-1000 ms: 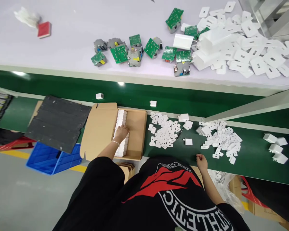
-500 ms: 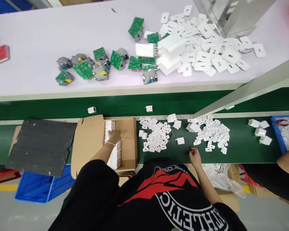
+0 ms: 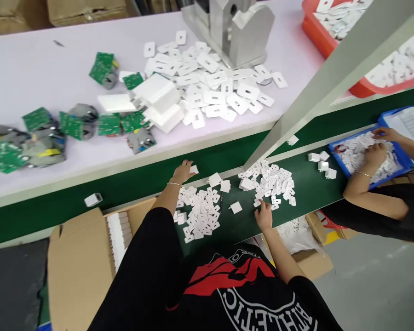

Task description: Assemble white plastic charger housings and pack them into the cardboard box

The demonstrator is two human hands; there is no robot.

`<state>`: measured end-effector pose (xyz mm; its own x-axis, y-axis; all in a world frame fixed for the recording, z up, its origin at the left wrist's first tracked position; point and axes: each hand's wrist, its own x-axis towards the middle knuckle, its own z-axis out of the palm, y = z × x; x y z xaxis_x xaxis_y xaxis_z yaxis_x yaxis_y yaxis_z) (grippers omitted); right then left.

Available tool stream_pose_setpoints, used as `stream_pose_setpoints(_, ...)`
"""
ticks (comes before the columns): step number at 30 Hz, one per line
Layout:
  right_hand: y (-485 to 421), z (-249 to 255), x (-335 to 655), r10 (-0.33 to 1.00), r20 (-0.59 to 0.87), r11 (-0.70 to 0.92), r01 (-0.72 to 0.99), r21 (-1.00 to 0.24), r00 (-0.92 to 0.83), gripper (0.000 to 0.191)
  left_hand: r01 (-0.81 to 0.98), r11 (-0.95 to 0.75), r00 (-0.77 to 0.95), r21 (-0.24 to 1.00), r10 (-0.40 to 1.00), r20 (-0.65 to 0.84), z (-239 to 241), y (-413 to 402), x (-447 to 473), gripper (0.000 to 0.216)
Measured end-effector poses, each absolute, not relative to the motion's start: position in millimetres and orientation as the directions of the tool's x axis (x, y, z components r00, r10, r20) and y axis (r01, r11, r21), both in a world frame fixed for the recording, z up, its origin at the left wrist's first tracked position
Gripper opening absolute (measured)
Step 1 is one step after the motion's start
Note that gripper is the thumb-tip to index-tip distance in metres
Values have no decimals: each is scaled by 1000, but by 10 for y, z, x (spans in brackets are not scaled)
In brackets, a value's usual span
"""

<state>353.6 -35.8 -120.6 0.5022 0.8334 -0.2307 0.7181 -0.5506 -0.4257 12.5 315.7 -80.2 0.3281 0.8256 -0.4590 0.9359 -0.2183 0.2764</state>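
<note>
Our head had swung to the right since a moment before, so the cardboard box (image 3: pixel 76 262) slid down to the low left of the view. Our left hand (image 3: pixel 182 171) had been resting on the row of white chargers (image 3: pixel 119 234) in that box. Now it was out of the box and stretched far forward onto the green belt (image 3: pixel 138 186). Its fingers reached out and touched a small white piece (image 3: pixel 193 169) there, but we could not tell if they had nipped it. So the work had moved from the box to the belt. The piece looked small and almost square, and we could not tell which way its long side ran. The row in the box ran away from us, from near our body toward the belt. Our right hand (image 3: pixel 264 217) had crept up to the near edge of the right pile of flat white plates (image 3: pixel 271 184). Its fingers were curled, and we could not see if they held anything. A single white block (image 3: pixel 236 207) lay tilted between the two piles. Far to the right, another person's hands dug in a blue tray (image 3: pixel 334 154).
</note>
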Motion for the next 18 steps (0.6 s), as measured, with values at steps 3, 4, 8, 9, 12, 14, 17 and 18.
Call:
stream_pose_setpoints(3,-404,-1223,3608,855,-244,-519,744,-422,458,43,919,-191,346,345,811,-472,-880,3191,304,55)
stream_pose_setpoints(4,-404,-1236,3614,858,-248,-514,747,-422,450,41,914,-171,340,367,817,-466,-890,3179,342,52)
stream_pose_setpoints(8,-359,-1297,3643,854,-261,-521,742,-422,450,27,881,-38,253,471,880,-403,-848,3072,409,48)
stream_pose_setpoints(9,-348,-1306,3659,852,-265,-523,739,-425,452,25,863,6,217,504,898,-382,-815,3036,403,48)
stream_pose_setpoints(12,-347,-1301,3719,851,-267,-525,725,-446,452,25,757,123,127,642,936,-329,-651,2886,343,51)
stream_pose_setpoints(14,-377,-1270,3760,854,-256,-519,715,-469,452,27,651,160,109,742,948,-300,-489,2724,299,55)
stream_pose_setpoints(17,-448,-1207,3824,862,-230,-503,699,-508,453,30,461,161,126,872,962,-244,-189,2335,307,56)
stream_pose_setpoints(18,-473,-1186,3848,863,-223,-498,694,-520,453,31,354,159,146,922,964,-222,-79,2165,343,55)
